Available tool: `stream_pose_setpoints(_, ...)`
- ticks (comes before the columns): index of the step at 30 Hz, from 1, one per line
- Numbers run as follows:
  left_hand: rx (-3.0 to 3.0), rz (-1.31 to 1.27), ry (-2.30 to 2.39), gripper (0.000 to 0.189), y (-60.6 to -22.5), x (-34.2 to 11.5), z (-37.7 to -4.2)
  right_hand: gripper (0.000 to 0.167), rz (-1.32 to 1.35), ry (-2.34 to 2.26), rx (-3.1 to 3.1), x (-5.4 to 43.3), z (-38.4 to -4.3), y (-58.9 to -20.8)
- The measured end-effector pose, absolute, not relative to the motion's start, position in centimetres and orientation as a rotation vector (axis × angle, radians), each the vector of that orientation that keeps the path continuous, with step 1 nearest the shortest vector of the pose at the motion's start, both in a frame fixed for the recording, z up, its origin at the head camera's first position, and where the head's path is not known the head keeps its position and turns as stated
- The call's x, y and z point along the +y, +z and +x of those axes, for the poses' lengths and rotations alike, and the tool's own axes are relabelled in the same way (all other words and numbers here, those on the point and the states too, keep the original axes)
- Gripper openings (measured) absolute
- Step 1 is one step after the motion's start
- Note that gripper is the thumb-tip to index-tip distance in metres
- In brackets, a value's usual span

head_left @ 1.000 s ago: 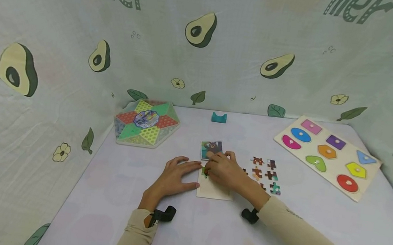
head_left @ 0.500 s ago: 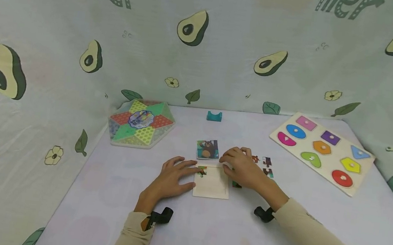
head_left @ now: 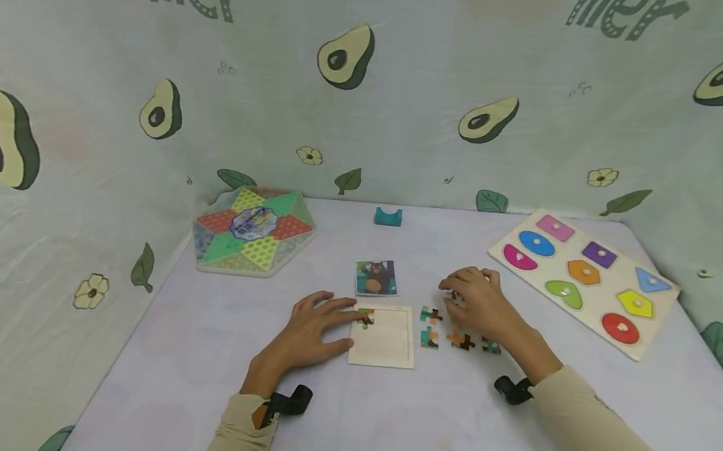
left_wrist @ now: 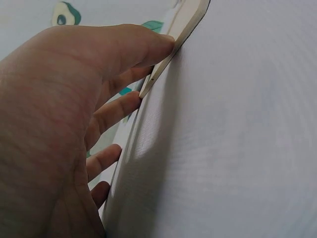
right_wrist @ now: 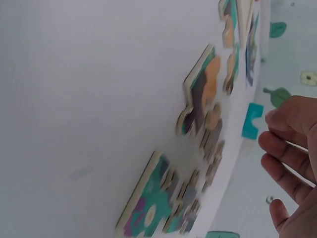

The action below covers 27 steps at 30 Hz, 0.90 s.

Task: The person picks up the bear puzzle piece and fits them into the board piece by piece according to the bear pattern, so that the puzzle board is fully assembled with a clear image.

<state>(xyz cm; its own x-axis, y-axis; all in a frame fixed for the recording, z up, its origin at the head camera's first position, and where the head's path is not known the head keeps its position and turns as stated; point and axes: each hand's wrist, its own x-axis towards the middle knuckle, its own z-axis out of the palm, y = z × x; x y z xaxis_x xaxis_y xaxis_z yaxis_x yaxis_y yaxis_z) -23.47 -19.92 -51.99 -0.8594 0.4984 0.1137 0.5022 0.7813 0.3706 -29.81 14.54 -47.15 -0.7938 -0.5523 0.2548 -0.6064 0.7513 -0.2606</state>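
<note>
My left hand (head_left: 308, 336) rests at the left edge of a square wooden puzzle tray (head_left: 389, 347); its fingers are extended, and the thumb (left_wrist: 161, 47) touches the tray's edge in the left wrist view. One puzzle piece (head_left: 365, 322) sits in the tray's upper left corner, beside the index fingertip. My right hand (head_left: 488, 307) hovers over loose jigsaw pieces (head_left: 430, 337) to the right of the tray. In the right wrist view its thumb and fingers are loosely bent and apart, with no piece between them. Some pieces are hidden beneath this hand in the head view.
Behind the tray lies a bear picture card (head_left: 377, 278). A teal notched block (head_left: 388, 217) stands at the back. A hexagonal patterned box (head_left: 254, 230) is at the back left, a shape-peg board (head_left: 583, 281) at the back right.
My right hand has moved right from the tray to the loose pieces, uncovering the picture card and the piece in the corner. My left hand stays at the tray's edge.
</note>
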Motion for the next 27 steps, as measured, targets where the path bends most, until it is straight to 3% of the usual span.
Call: stream_pose_setpoints(27,-2.947,-0.84,-0.656,0.051,-52.0,-19.9,-23.5,0.031,0.845,0.418,-2.922,18.0,-31.9,-48.5)
